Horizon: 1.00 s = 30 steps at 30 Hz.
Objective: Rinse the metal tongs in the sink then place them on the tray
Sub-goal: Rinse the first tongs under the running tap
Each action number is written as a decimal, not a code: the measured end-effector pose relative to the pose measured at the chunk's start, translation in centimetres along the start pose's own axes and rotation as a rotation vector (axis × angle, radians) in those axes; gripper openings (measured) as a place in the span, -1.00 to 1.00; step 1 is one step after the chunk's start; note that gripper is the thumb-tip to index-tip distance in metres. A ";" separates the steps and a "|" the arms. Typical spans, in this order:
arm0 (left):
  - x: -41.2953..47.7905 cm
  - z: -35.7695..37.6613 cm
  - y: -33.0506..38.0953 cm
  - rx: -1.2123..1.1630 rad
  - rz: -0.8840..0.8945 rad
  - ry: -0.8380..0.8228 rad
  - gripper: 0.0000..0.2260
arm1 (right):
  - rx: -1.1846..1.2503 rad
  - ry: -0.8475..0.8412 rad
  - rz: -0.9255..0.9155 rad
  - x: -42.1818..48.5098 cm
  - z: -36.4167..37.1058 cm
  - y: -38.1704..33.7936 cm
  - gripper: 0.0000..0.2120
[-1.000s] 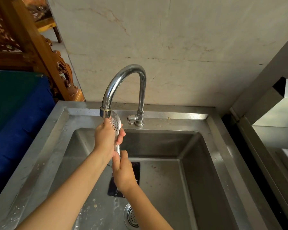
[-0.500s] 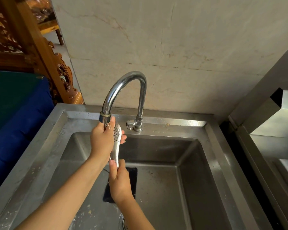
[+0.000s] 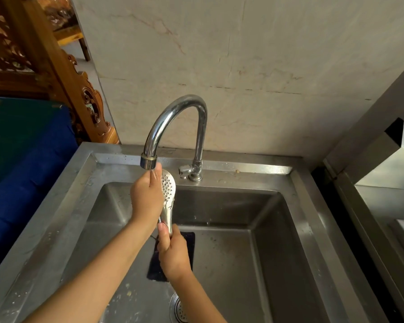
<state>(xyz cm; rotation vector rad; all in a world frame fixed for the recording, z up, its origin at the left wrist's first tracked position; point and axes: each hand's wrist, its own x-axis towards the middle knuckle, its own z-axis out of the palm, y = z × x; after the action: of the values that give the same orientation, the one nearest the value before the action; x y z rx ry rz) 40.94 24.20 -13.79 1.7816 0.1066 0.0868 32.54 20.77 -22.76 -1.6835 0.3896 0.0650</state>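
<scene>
The metal tongs (image 3: 168,197) stand nearly upright over the steel sink (image 3: 231,241), their perforated head just under the spout of the curved tap (image 3: 173,122). A thin stream of water runs from the spout onto my left hand (image 3: 146,197), which is wrapped around the head of the tongs. My right hand (image 3: 174,252) grips the lower handle end. No tray is in view.
A dark flat rectangular thing (image 3: 154,264) lies on the sink bottom behind my right hand, and the drain (image 3: 179,308) is at the near edge. A blue covered surface (image 3: 21,159) lies left, carved wooden furniture (image 3: 44,66) behind it, a steel counter (image 3: 387,183) right.
My left hand has slid along the head of the tongs, and its fingers have closed further round it. The right hand keeps its hold lower down. The camera has shifted slightly.
</scene>
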 end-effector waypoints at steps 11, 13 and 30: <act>0.0 -0.2 0.5 -0.049 -0.051 -0.032 -0.58 | 0.008 -0.018 -0.035 0.0 -0.3 0.1 -0.73; 0.1 -0.3 0.7 0.043 -0.028 0.008 -0.55 | 0.004 -0.017 -0.035 0.2 -0.1 0.0 -0.71; 0.6 -0.9 -0.1 -0.389 -0.292 -0.010 -0.64 | 0.025 0.031 -0.102 -1.3 0.2 -0.2 -0.65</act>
<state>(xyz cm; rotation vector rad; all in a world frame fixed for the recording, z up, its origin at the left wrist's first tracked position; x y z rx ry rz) 41.40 25.15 -13.68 1.3628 0.3200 -0.1065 31.41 21.22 -22.24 -1.6785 0.3252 -0.0410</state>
